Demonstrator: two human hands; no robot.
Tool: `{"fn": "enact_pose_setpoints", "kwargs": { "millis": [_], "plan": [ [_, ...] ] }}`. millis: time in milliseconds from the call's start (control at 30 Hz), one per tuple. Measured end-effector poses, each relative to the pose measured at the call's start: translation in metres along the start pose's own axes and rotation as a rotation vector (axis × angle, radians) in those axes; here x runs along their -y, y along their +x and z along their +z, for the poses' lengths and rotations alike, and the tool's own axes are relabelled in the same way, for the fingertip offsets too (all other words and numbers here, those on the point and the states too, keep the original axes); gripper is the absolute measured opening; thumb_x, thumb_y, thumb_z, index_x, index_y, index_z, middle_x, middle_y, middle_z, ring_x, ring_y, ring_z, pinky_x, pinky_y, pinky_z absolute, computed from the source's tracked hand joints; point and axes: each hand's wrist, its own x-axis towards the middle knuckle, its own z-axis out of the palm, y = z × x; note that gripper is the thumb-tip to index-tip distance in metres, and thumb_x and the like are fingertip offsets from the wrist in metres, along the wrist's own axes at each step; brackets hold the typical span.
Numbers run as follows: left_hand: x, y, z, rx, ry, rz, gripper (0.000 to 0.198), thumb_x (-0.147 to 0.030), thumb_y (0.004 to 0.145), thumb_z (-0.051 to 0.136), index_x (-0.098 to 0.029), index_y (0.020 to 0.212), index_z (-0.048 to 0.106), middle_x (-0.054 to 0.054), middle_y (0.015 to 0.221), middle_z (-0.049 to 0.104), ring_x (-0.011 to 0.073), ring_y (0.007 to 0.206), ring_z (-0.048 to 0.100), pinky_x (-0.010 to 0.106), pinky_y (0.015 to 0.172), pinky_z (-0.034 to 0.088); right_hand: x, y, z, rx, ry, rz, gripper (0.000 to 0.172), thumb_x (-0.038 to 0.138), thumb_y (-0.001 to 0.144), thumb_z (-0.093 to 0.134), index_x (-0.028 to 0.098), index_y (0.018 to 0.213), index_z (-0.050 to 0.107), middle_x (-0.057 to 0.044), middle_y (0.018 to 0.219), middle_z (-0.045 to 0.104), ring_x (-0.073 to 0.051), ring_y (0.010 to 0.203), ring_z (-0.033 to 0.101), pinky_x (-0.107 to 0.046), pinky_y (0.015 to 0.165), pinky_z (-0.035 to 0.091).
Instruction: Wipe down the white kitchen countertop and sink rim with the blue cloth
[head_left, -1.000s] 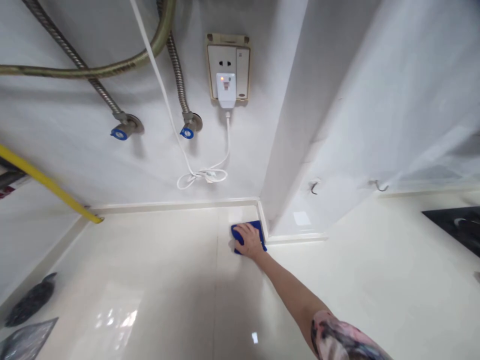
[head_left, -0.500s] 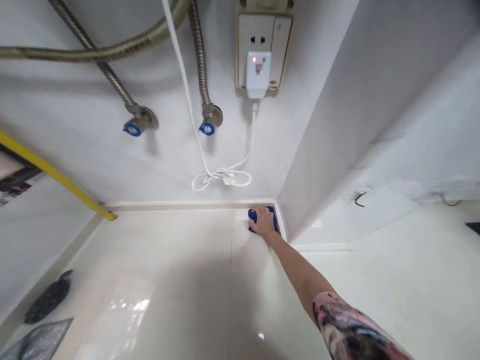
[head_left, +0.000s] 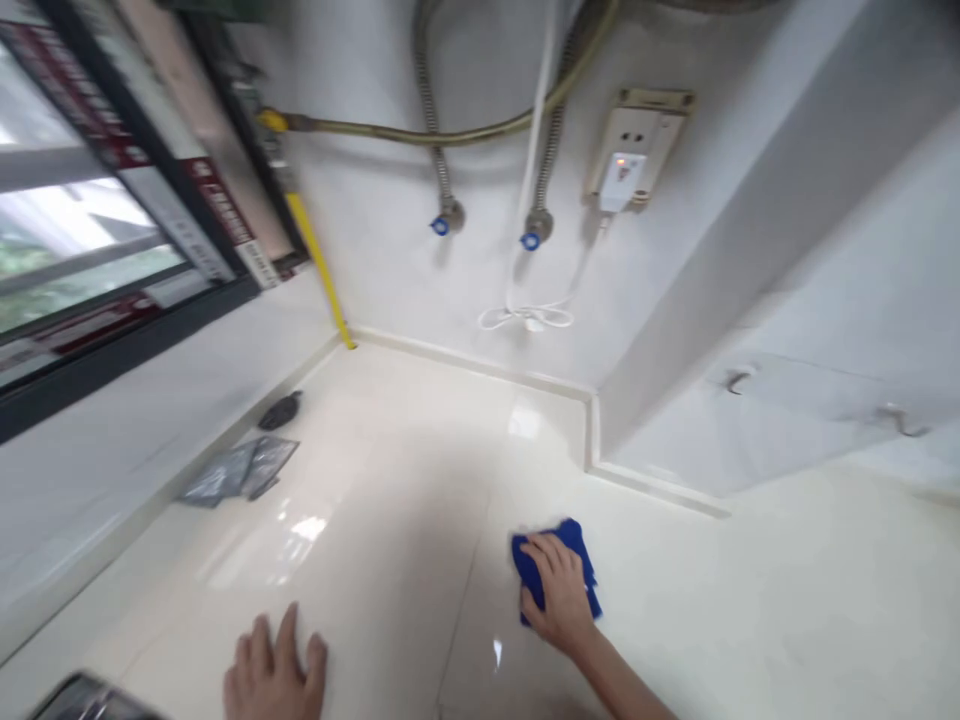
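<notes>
A blue cloth lies on the glossy pale surface, right of centre near the bottom. On top of it rests my right hand, fingers bent over the fabric and thumb at its left side, gripping it. My left hand shows at the bottom edge, fingers spread, holding nothing, over the surface at lower left.
A plug sits in a wall socket, its white cord looped below. Two blue-capped valves, a yellow pipe, wall hooks, plastic packets, a black bundle and a window surround the surface.
The view has shifted left and widened. My right hand and the cloth have come away from the wall corner, back toward me. My left hand has entered at the bottom.
</notes>
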Motion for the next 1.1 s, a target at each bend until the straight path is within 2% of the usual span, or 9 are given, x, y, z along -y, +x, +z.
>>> {"fn": "enact_pose_setpoints", "kwargs": {
  "millis": [133, 233, 433, 600, 700, 800, 900, 1000, 1100],
  "plan": [
    [-0.006, -0.005, -0.005, 0.038, 0.023, -0.041, 0.072, -0.052, 0.097, 0.020, -0.011, 0.149, 0.050, 0.027, 0.165, 0.038, 0.0439, 0.158, 0.025, 0.063, 0.128, 0.025, -0.030, -0.076, -0.017, 0.091, -0.106, -0.272, 0.071, 0.033, 0.088, 0.058, 0.033, 0.158, 0.043, -0.005, 0.157, 0.053, -0.036, 0.145, 0.043, -0.061, 0.118, 0.028],
    [-0.009, -0.008, -0.005, 0.008, 0.023, -0.020, 0.067, -0.047, 0.100, 0.022, -0.011, 0.150, 0.048, 0.027, 0.166, 0.036, 0.0435, 0.159, 0.023, 0.063, 0.128, 0.024, -0.057, -0.075, -0.032, 0.149, -0.175, -0.367, 0.069, 0.039, 0.094, 0.055, 0.036, 0.161, 0.038, -0.003, 0.159, 0.051, -0.035, 0.149, 0.040, -0.066, 0.124, 0.016],
    [-0.005, -0.013, -0.002, 0.026, -0.001, -0.012, 0.060, -0.042, 0.100, 0.032, -0.013, 0.151, 0.047, 0.025, 0.168, 0.034, 0.0423, 0.160, 0.021, 0.063, 0.130, 0.022, -0.033, 0.042, -0.006, 0.000, -0.286, -0.014, 0.058, 0.043, 0.104, 0.036, 0.022, 0.158, 0.045, -0.010, 0.159, 0.050, -0.033, 0.149, 0.036, -0.064, 0.123, 0.019],
    [-0.001, -0.015, 0.002, 0.031, -0.003, -0.021, 0.059, -0.040, 0.100, 0.036, -0.015, 0.153, 0.045, 0.023, 0.169, 0.032, 0.0408, 0.160, 0.020, 0.061, 0.131, 0.021, 0.051, 0.153, 0.041, 0.096, -0.257, 0.057, 0.062, 0.046, 0.105, 0.034, 0.018, 0.160, 0.041, -0.014, 0.164, 0.042, -0.037, 0.150, 0.029, -0.069, 0.120, 0.013],
    [0.001, -0.016, 0.003, 0.033, -0.003, -0.023, 0.058, -0.040, 0.100, 0.037, -0.017, 0.153, 0.046, 0.023, 0.169, 0.032, 0.0401, 0.160, 0.021, 0.061, 0.131, 0.021, 0.118, 0.181, 0.064, 0.191, -0.183, 0.017, 0.064, 0.049, 0.104, 0.037, 0.020, 0.162, 0.037, -0.013, 0.168, 0.036, -0.038, 0.152, 0.024, -0.072, 0.121, 0.009],
    [0.004, -0.016, 0.004, 0.031, -0.010, -0.023, 0.057, -0.041, 0.102, 0.034, -0.019, 0.152, 0.046, 0.022, 0.169, 0.033, 0.0393, 0.160, 0.021, 0.061, 0.131, 0.022, 0.179, 0.168, 0.074, 0.299, -0.081, -0.123, 0.067, 0.054, 0.104, 0.040, 0.024, 0.164, 0.034, -0.010, 0.171, 0.032, -0.037, 0.155, 0.021, -0.071, 0.123, 0.003],
    [0.003, -0.015, 0.001, 0.023, -0.024, -0.024, 0.057, -0.042, 0.102, 0.030, -0.018, 0.151, 0.047, 0.022, 0.168, 0.034, 0.0398, 0.160, 0.023, 0.061, 0.130, 0.023, 0.215, 0.124, 0.070, 0.393, 0.076, -0.315, 0.070, 0.058, 0.102, 0.045, 0.028, 0.164, 0.031, -0.005, 0.171, 0.030, -0.036, 0.157, 0.018, -0.070, 0.125, -0.002],
    [-0.003, -0.013, -0.007, 0.009, -0.042, -0.017, 0.059, -0.041, 0.102, 0.025, -0.016, 0.150, 0.049, 0.025, 0.167, 0.036, 0.0413, 0.159, 0.024, 0.063, 0.129, 0.025, 0.218, 0.076, 0.058, 0.433, 0.226, -0.467, 0.072, 0.058, 0.102, 0.048, 0.030, 0.165, 0.027, -0.003, 0.171, 0.031, -0.034, 0.158, 0.018, -0.071, 0.126, -0.002],
    [-0.007, -0.009, -0.013, 0.002, -0.067, 0.004, 0.063, -0.043, 0.101, 0.024, -0.012, 0.149, 0.049, 0.027, 0.164, 0.038, 0.0430, 0.158, 0.025, 0.065, 0.127, 0.028, 0.191, 0.036, 0.045, 0.414, 0.277, -0.514, 0.073, 0.060, 0.101, 0.050, 0.033, 0.165, 0.026, -0.001, 0.170, 0.035, -0.034, 0.156, 0.025, -0.070, 0.126, 0.003]
  ]
}}
